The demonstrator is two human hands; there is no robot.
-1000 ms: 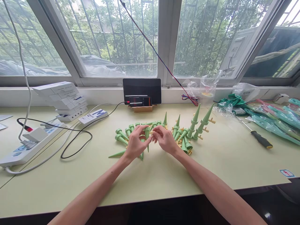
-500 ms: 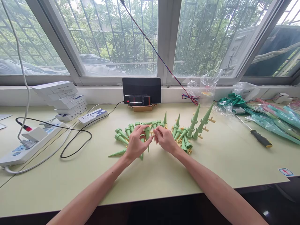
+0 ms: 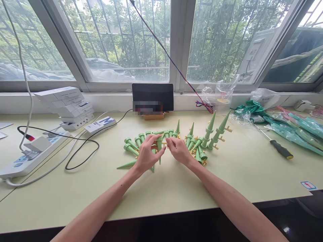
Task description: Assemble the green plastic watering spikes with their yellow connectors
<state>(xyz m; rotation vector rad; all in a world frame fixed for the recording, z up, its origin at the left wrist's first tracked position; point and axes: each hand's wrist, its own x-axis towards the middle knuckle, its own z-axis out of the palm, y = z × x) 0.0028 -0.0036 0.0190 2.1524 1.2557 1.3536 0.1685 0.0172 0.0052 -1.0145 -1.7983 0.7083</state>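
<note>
My left hand (image 3: 147, 151) is closed around a green watering spike (image 3: 159, 144), whose tip points down toward the table. A small yellow valve (image 3: 164, 144) sticks out from the spike's right side. The fingers of my right hand (image 3: 178, 148) are pinched together at the valve's outer end. Behind and left of my left hand, several green spikes (image 3: 130, 148) lie in a fan, partly hidden by it. To the right of my right hand are more spikes (image 3: 199, 151) with yellow valves, and stacked spikes (image 3: 208, 131) stand upright beside them.
A phone (image 3: 147, 107) leans on a black tablet (image 3: 164, 94) at the back. White boxes (image 3: 70, 104) and a power strip (image 3: 37, 154) with cables occupy the left. A screwdriver (image 3: 281, 149) and plastic bags (image 3: 292, 127) lie on the right.
Both hands stay almost in place. My right fingers have shifted very slightly around the valve, and the spike has moved a touch to the right.
</note>
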